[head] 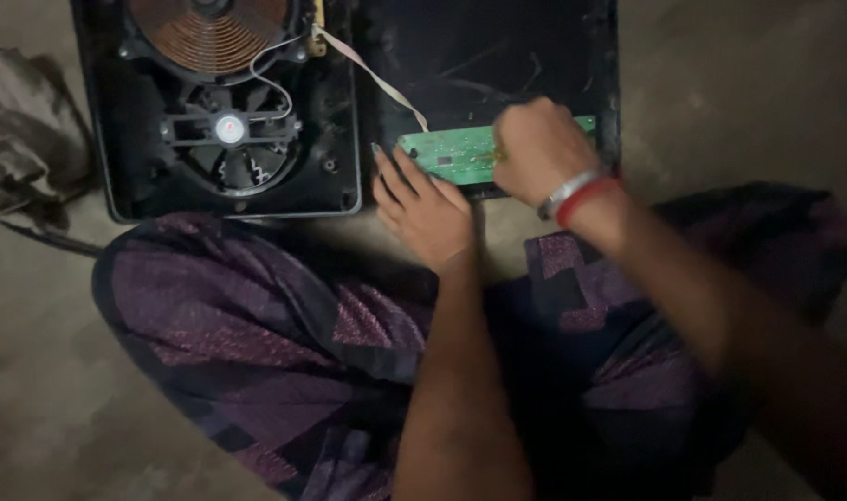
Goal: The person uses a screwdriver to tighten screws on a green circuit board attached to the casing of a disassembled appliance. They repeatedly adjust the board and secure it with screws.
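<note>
My right hand [535, 148] is clenched over the green circuit board [451, 153]; just beside it, my left hand [423, 209] rests flat, fingers released, on the board's near edge.

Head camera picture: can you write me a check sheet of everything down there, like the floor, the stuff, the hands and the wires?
Surface: bare grey floor.
Job's things: green circuit board lying in the black top cover; opened cooker base with copper coil and fan.
Clutter: crumpled cloth left of the base.
Grippers: left hand rests at the board's edge; right hand is fisted over the board, any tool hidden.
Cables: flat ribbon cable joins base and board; thin white wire by the coil.
Surroundings: the person's purple patterned garment.
</note>
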